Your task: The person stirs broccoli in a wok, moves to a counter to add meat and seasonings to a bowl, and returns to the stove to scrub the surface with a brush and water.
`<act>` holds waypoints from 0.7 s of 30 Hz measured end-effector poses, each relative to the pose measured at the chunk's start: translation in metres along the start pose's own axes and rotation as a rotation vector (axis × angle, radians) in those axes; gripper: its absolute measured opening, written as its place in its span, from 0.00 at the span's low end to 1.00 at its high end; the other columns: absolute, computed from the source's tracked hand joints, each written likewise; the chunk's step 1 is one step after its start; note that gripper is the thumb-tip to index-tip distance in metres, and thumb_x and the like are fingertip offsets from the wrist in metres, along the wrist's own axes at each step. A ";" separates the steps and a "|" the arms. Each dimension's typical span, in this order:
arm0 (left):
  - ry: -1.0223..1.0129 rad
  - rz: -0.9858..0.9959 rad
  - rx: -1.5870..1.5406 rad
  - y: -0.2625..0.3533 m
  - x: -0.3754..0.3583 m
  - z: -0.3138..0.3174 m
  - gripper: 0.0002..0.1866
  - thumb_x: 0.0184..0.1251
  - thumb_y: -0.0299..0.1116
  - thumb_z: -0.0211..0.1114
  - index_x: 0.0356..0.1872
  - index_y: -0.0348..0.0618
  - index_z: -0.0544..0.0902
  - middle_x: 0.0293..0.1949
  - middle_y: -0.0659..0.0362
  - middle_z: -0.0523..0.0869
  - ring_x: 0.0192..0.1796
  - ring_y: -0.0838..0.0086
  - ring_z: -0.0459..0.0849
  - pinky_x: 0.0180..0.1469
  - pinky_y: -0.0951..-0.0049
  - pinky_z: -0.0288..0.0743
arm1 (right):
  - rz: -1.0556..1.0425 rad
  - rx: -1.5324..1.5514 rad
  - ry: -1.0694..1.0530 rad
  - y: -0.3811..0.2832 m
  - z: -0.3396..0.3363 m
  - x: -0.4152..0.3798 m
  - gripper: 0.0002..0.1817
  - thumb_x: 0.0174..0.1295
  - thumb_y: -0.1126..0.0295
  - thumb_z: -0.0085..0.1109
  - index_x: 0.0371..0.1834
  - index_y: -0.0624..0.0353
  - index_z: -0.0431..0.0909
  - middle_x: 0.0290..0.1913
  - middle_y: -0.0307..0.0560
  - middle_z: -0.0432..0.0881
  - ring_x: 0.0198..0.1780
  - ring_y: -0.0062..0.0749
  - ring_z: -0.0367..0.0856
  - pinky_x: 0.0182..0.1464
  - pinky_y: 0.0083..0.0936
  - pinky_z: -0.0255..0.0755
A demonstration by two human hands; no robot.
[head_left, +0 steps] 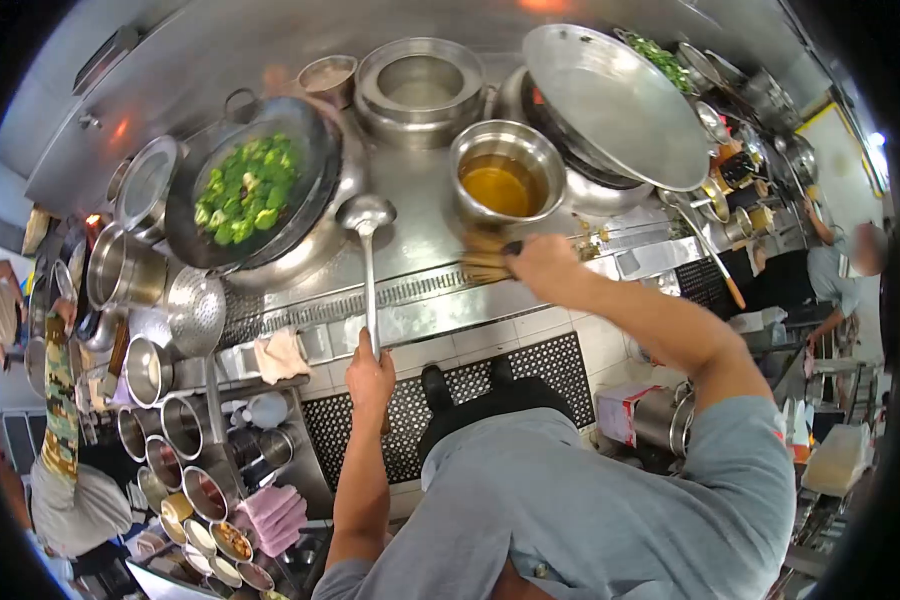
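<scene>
My left hand (371, 380) is closed around the long handle of a metal ladle (368, 255), whose bowl rests over the steel cooktop. In my right hand (548, 268) is a bristled, straw-coloured wok brush (485, 256), its bristles close to the drain channel at the counter's front. Just beyond it stands a steel pot (460, 160) of amber liquid. To the left, a dark wok (195, 190) holds broccoli florets (248, 190). A large pale wok (620, 110) is propped tilted at the right.
Steel pots (125, 265) and a perforated strainer (194, 300) line the left side. Below them, several small containers (232, 540) hold ingredients. A pink cloth (273, 515) lies beside these. One person (70, 480) is at the far left, another (820, 270) at the far right.
</scene>
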State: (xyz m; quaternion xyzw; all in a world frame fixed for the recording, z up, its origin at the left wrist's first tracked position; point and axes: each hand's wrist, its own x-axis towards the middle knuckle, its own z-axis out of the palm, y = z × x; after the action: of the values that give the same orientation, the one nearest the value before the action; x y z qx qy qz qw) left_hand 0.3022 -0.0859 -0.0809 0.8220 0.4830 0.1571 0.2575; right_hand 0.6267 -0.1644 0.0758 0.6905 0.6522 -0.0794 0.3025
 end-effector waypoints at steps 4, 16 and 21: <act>-0.015 -0.016 0.068 -0.011 -0.003 0.038 0.30 0.65 0.33 0.62 0.68 0.38 0.67 0.44 0.39 0.83 0.39 0.43 0.85 0.41 0.48 0.79 | -0.036 0.275 0.139 -0.014 0.037 0.021 0.32 0.56 0.68 0.59 0.68 0.36 0.71 0.38 0.53 0.85 0.43 0.49 0.85 0.41 0.44 0.80; -0.125 -0.337 -0.286 0.026 -0.016 0.023 0.18 0.71 0.34 0.58 0.55 0.32 0.71 0.29 0.44 0.83 0.26 0.54 0.84 0.30 0.58 0.76 | 0.841 1.767 0.152 0.102 0.139 -0.106 0.30 0.54 0.58 0.64 0.61 0.56 0.74 0.36 0.47 0.83 0.35 0.34 0.83 0.32 0.31 0.78; -0.094 -0.495 -0.498 0.093 -0.047 0.011 0.15 0.73 0.33 0.57 0.51 0.31 0.70 0.20 0.60 0.73 0.18 0.77 0.75 0.18 0.72 0.69 | 0.528 2.862 0.332 0.023 0.123 -0.035 0.23 0.65 0.66 0.57 0.62 0.54 0.64 0.40 0.49 0.80 0.30 0.38 0.82 0.21 0.34 0.75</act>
State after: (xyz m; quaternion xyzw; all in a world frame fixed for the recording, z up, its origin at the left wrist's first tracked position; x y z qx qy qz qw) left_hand 0.3512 -0.1674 -0.0367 0.5983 0.6020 0.1648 0.5024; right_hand 0.6784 -0.2572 0.0013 0.4927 -0.0976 -0.5101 -0.6982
